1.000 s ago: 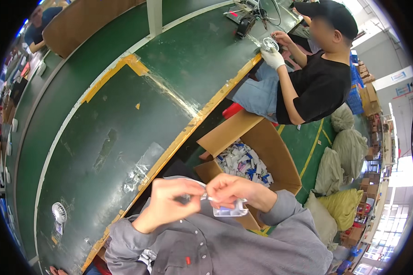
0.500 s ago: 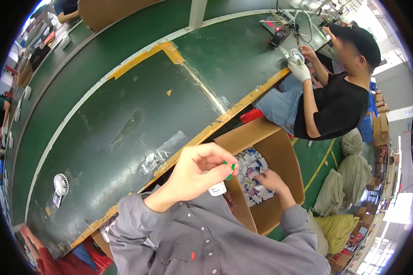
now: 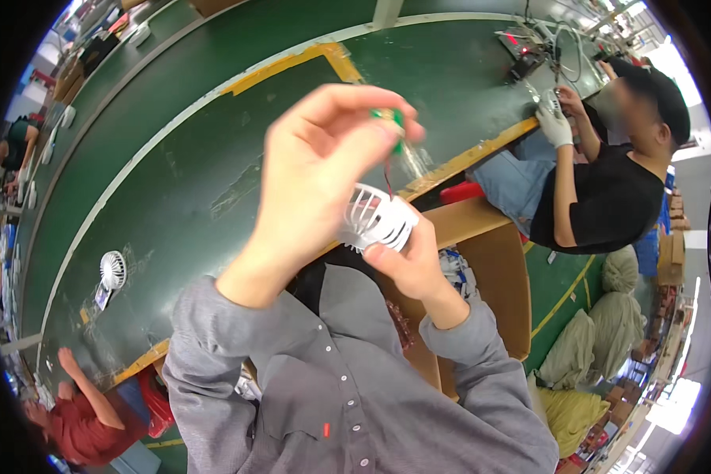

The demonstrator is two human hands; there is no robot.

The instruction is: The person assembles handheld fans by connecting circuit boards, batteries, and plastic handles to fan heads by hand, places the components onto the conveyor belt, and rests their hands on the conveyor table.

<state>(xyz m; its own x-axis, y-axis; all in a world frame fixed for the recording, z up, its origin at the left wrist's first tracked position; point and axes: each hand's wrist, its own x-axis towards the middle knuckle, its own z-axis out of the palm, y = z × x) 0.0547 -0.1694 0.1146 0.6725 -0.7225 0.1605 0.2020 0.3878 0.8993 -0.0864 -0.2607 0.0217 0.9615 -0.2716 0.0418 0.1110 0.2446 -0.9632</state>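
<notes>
Raised in front of me, my left hand [image 3: 312,166] pinches a small green circuit board [image 3: 393,126] between thumb and fingers. A thin dark red wire [image 3: 388,178] runs down from the board toward a white fan head [image 3: 387,223] with a slatted cage. My right hand [image 3: 415,265] is closed around the lower right side of that fan head, its thumb along the near edge. Part of the cage is hidden behind my left wrist.
A green worktable [image 3: 189,197] with a worn yellow-taped edge stretches ahead. Another small white fan [image 3: 113,270] lies on it at left. An open cardboard box [image 3: 494,276] with small packets stands at my right. A co-worker in black [image 3: 608,189] sits beyond it; another person in red [image 3: 95,419] is at lower left.
My right hand has come up out of the box of packets and taken hold of the fan head. My left hand has lifted the circuit board higher. The view has shifted slightly.
</notes>
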